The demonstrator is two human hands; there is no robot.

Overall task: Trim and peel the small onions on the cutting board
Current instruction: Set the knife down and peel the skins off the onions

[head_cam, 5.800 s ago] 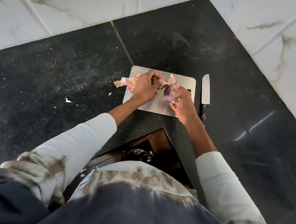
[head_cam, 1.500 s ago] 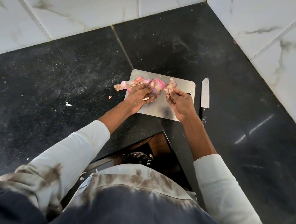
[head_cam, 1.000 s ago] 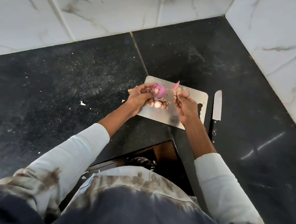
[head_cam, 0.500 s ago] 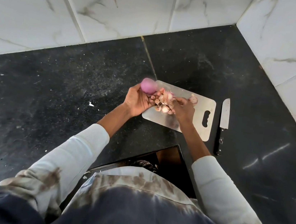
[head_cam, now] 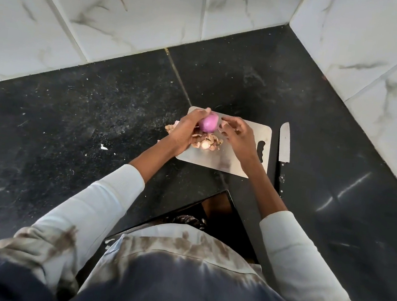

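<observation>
A small steel cutting board (head_cam: 239,164) lies on the black counter. My left hand (head_cam: 184,132) grips a peeled purple onion (head_cam: 208,124) over the board's far left corner. Just right of the onion my right hand (head_cam: 238,135) hovers above the board with its fingers loosely curled toward the onion; whether they pinch a scrap of skin I cannot tell. Between my wrists, a pile of dry onion skins and trimmed ends (head_cam: 206,142) sits on the board. More peel (head_cam: 170,128) pokes out left of my left hand.
A knife (head_cam: 284,149) lies on the counter just right of the board, blade pointing away from me. White marble-tiled walls (head_cam: 134,15) meet in a corner behind. Small scraps (head_cam: 103,147) dot the black counter (head_cam: 70,120) at left. A dark gap (head_cam: 209,210) opens below the counter edge near my body.
My left hand has brought the peeled onion back over the board's far corner. My right hand lifted off the skin pile and moved up beside the onion.
</observation>
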